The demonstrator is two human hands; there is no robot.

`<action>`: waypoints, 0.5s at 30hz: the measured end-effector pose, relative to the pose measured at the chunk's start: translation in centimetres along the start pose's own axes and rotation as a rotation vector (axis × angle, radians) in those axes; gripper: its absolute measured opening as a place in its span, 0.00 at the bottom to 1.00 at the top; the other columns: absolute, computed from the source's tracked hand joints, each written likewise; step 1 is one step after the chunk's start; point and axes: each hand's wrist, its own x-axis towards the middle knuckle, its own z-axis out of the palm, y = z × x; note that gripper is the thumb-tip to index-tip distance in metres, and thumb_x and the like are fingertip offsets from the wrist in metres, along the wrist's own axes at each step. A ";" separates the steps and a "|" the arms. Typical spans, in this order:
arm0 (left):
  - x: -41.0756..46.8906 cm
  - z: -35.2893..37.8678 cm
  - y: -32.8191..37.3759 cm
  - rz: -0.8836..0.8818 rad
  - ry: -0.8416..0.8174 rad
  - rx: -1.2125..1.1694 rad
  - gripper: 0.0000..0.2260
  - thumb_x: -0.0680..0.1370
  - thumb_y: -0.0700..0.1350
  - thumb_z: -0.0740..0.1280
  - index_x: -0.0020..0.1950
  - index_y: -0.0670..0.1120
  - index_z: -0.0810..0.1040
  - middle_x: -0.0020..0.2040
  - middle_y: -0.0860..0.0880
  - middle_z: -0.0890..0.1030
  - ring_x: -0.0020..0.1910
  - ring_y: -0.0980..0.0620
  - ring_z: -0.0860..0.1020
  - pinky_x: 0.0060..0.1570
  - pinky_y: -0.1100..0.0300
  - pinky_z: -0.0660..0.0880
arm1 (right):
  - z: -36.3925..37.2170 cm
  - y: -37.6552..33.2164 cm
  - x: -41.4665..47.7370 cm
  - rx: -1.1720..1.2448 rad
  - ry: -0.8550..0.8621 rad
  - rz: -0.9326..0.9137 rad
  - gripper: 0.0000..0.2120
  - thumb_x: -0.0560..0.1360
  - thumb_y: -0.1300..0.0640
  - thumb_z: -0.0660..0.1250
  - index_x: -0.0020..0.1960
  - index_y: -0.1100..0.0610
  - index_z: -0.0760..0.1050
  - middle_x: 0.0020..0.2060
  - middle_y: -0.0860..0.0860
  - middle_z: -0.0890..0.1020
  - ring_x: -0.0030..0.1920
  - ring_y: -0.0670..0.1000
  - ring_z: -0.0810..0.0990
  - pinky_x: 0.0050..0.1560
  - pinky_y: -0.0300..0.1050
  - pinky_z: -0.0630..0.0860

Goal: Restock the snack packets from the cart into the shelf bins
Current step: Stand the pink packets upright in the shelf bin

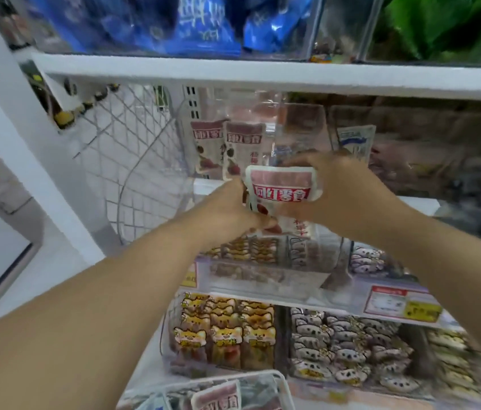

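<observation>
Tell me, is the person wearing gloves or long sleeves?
No gloves, no sleeves in view. The left hand and right hand are bare, and so are both forearms as far as the picture shows. No watch or bracelet shows at either wrist.

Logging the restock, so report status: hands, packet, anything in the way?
Left hand and right hand both grip white-and-pink plastic snack packet. Held before clear plastic shelf bin. Two matching packets stand inside, left side. No blocker seen.
</observation>
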 end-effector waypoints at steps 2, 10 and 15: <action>0.8 -0.3 0.0 -0.032 -0.025 -0.001 0.19 0.75 0.37 0.75 0.63 0.50 0.77 0.55 0.51 0.84 0.53 0.50 0.82 0.57 0.50 0.80 | -0.1 0.1 0.1 -0.002 0.025 -0.001 0.30 0.70 0.45 0.76 0.70 0.46 0.73 0.59 0.44 0.82 0.53 0.45 0.78 0.51 0.31 0.74; 5.7 -0.7 0.2 -0.098 0.075 -0.085 0.10 0.79 0.37 0.70 0.56 0.47 0.73 0.58 0.45 0.80 0.58 0.40 0.79 0.60 0.39 0.78 | 0.2 1.6 1.2 0.154 0.185 0.151 0.23 0.76 0.56 0.70 0.70 0.47 0.72 0.60 0.43 0.72 0.53 0.44 0.76 0.46 0.29 0.69; 8.5 0.7 -0.1 -0.110 0.151 -0.067 0.11 0.77 0.37 0.71 0.54 0.48 0.73 0.60 0.41 0.80 0.59 0.39 0.79 0.58 0.41 0.79 | 0.6 2.0 1.1 0.237 0.180 0.160 0.21 0.78 0.61 0.66 0.69 0.47 0.74 0.71 0.45 0.69 0.60 0.43 0.71 0.51 0.35 0.73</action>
